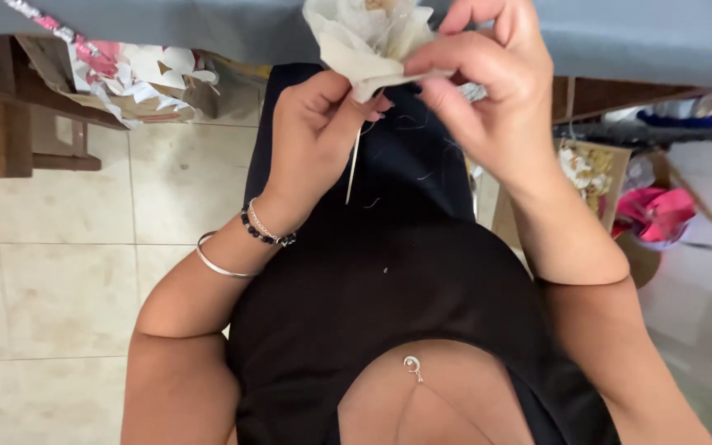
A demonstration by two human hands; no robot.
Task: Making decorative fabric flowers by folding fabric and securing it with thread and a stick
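Seen from the head camera looking straight down, a person in a black dress holds a cream paper flower (pixel 370 37) at the top centre of the frame, its layered, crinkled petals cut off by the upper edge. The left hand (pixel 316 124), just left of centre, is closed around the flower's base, pinching it where a thin pale stick (pixel 353 169) hangs down over the dark fabric. The right hand (pixel 488 86), upper right of centre, grips an outer petal between thumb and fingers, the remaining fingers loosely curled. The two hands nearly touch. A beaded bracelet (pixel 264 231) and a smooth silver bangle (pixel 217 264) circle the left wrist. Pale glossy floor tiles (pixel 51 272) leave open room at the left. A wooden stool (pixel 6 124) and crumpled printed paper (pixel 129 78) crowd the upper left; pink paper (pixel 661 210) and clutter fill the right edge.
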